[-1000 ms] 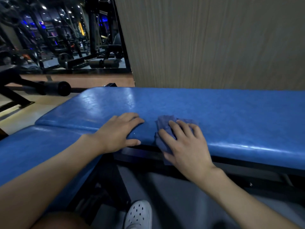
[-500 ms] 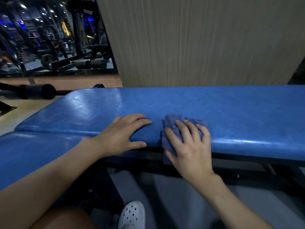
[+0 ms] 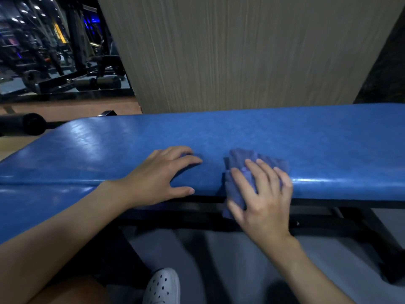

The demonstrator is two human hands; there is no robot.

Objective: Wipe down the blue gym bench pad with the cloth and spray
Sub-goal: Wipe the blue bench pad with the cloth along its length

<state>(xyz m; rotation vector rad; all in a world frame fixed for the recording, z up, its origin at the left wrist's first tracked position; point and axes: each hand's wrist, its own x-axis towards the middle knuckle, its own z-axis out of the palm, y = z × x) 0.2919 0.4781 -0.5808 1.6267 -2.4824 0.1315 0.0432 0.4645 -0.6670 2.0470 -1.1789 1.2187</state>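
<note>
Running left to right across the view, the blue bench pad (image 3: 285, 137) sets its long axis side to side in front of the person, with a second blue pad section (image 3: 32, 207) lower at the near left. At far left a dark padded roller (image 3: 28, 126) lies just beyond the pad's corner. The left hand (image 3: 157, 181) rests empty on the pad's near edge, fingers spread wide over the top and thumb along the front face, apparently bracing. Just beside it, apart by a strip of bare vinyl, the right hand (image 3: 260, 198) presses the purplish cloth (image 3: 238, 163) flat with loosely spread fingers; the cloth drapes over the near edge, part on top, part hanging down the front. No spray bottle is in view. Unwiped room appears to lie mainly to the right, where the pad continues to the frame's margin, and away from the person toward the far edge against the wood-grain wall panel (image 3: 241, 51). The right hand is the nearer to that stretch, so a stroke along the long axis seems the natural continuation. Below, the black bench frame (image 3: 317, 218) sits close under the hanging cloth and could snag it.
</note>
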